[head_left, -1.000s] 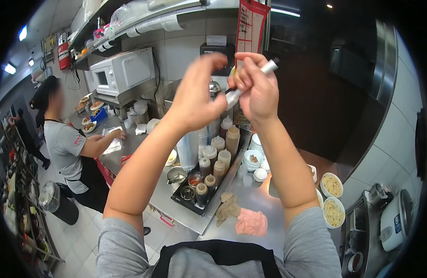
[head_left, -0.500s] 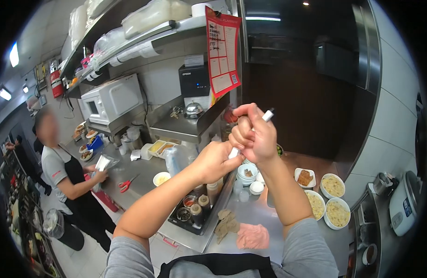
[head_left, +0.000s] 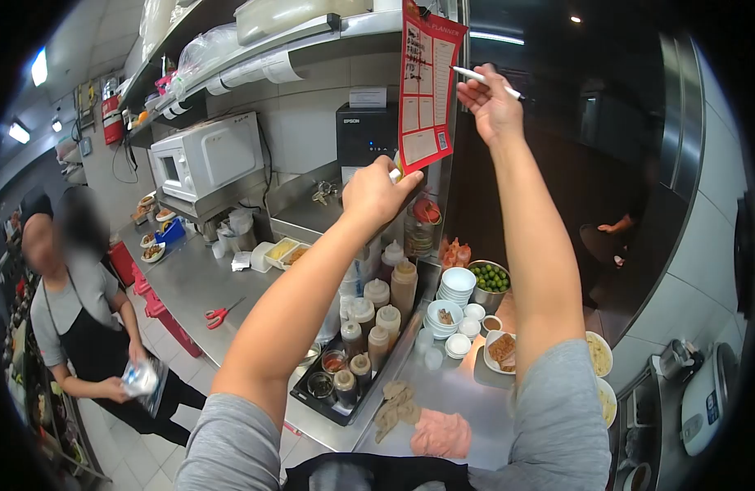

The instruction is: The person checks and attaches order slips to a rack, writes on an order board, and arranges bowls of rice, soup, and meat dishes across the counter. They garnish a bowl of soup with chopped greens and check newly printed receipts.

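Observation:
My right hand (head_left: 494, 106) is raised at the upper right, its fingers closed around a white marker (head_left: 469, 74). The marker's thin tip points left at the edge of a red-bordered planner sheet (head_left: 429, 90); I cannot tell if it touches. Dark handwriting fills the sheet's upper left boxes. My left hand (head_left: 376, 195) is closed just below the sheet's lower edge, with a white marker cap (head_left: 395, 175) showing at its fingers. Whether its thumb touches the sheet is unclear. Behind that hand stands a black Epson printer (head_left: 363, 131).
Sauce bottles (head_left: 377, 315) stand on the counter below my arms, beside stacked white bowls (head_left: 457, 282) and a pot of green limes (head_left: 490, 277). Red scissors (head_left: 218, 316) lie at left. A co-worker (head_left: 87, 327) holds a packet there. A shelf (head_left: 312, 45) hangs overhead.
My hands have moved apart and the marker is now uncapped. The right hand rose to the sheet with the marker; the left went up and slightly left with the cap. The co-worker has turned.

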Available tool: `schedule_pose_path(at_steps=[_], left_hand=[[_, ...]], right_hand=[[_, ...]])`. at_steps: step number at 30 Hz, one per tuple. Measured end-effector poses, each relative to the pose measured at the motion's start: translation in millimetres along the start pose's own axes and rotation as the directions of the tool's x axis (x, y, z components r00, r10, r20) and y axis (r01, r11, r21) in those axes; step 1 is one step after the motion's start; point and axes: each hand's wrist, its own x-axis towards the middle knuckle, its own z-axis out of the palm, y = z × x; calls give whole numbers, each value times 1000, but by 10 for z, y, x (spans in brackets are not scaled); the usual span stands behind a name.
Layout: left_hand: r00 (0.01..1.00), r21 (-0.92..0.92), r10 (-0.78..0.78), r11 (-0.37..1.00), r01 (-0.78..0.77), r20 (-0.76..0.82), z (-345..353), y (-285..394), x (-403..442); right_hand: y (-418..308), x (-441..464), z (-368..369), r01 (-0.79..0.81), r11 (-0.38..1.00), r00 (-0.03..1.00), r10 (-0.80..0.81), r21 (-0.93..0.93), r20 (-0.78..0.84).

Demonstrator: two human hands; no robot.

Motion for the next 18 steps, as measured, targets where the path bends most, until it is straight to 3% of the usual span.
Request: schedule_pose_path(at_steps=[5,11,18], left_hand=[[999,-45,27,999,-28,-26,92,-59,87],[999,-69,38,997,-39,-16,159,-136,126],[1000,-102,26,994,-26,-2,172,-159,148]], right_hand=[[572,156,-13,24,999,987,-18,39,-159],[736,107,100,83,991,985,-65,108,-162],[748,141,115,48,998,989,-53,-40,-140]])
